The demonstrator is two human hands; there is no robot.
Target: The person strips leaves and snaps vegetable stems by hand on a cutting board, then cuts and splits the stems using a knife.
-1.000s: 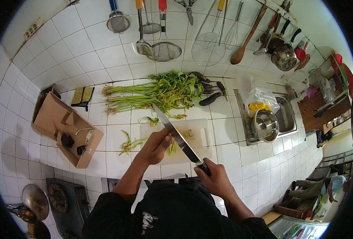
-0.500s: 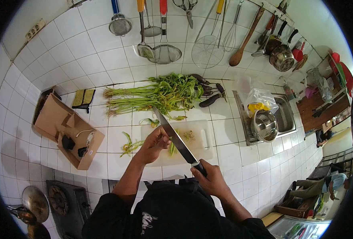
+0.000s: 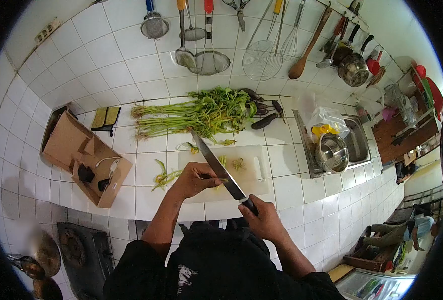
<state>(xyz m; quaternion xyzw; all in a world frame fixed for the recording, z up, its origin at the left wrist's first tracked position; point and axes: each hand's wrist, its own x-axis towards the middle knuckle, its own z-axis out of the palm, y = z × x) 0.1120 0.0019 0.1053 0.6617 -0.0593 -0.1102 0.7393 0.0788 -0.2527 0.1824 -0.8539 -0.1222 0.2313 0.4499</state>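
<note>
My right hand [image 3: 264, 220] grips the black handle of a large kitchen knife [image 3: 215, 162], its long blade slanting up and left above a white cutting board [image 3: 254, 177]. Close to the blade's lower half, my left hand [image 3: 195, 181] has its fingertips pinched together; what they hold, if anything, is too small to name. Light green scraps [image 3: 238, 164] lie on the board, partly behind the blade. More yellowish trimmings [image 3: 164, 176] rest on the tiles to the left. Behind the board is a big bunch of leafy green stalks [image 3: 201, 115], beside several dark eggplants [image 3: 265, 121].
An open cardboard box [image 3: 101, 185] with black items stands left, near a green-yellow sponge cloth [image 3: 105, 119]. At right, a steel bowl [image 3: 332, 154] sits by the sink [image 3: 357, 140]. Utensils hang on the wall, including a wooden spoon [image 3: 296, 70]. A person [image 3: 401, 232] is far right.
My left hand has shifted slightly right and down along the blade, its fingers now pinched closer together. The knife has tilted a little and moved slightly up and left.
</note>
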